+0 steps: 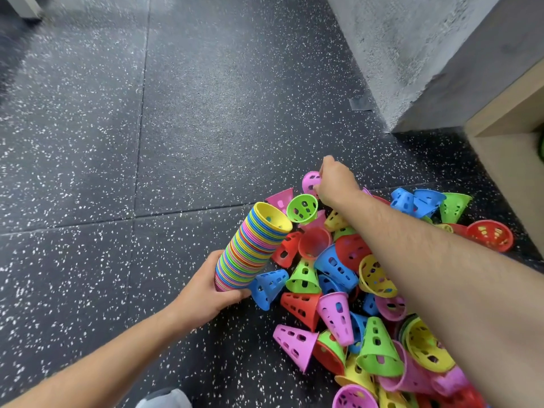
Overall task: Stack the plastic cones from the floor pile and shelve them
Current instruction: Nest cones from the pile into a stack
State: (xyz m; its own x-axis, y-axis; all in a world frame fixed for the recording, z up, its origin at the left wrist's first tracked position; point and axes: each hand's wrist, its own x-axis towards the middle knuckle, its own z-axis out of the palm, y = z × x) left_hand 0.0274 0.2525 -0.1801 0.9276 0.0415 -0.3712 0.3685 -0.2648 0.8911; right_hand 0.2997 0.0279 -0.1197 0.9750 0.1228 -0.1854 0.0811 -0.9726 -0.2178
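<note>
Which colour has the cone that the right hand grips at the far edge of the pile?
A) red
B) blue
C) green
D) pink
D: the fingers of the right hand close on a pink cone, while the left hand holds the stack of nested cones.

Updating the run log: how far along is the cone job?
Done: a tall mixed-colour cone stack, gripped by the left hand. In hand: the right hand pinches a pink cone at the pile's far edge. Left: a big floor pile of loose cones; nothing shelved in view.
</note>
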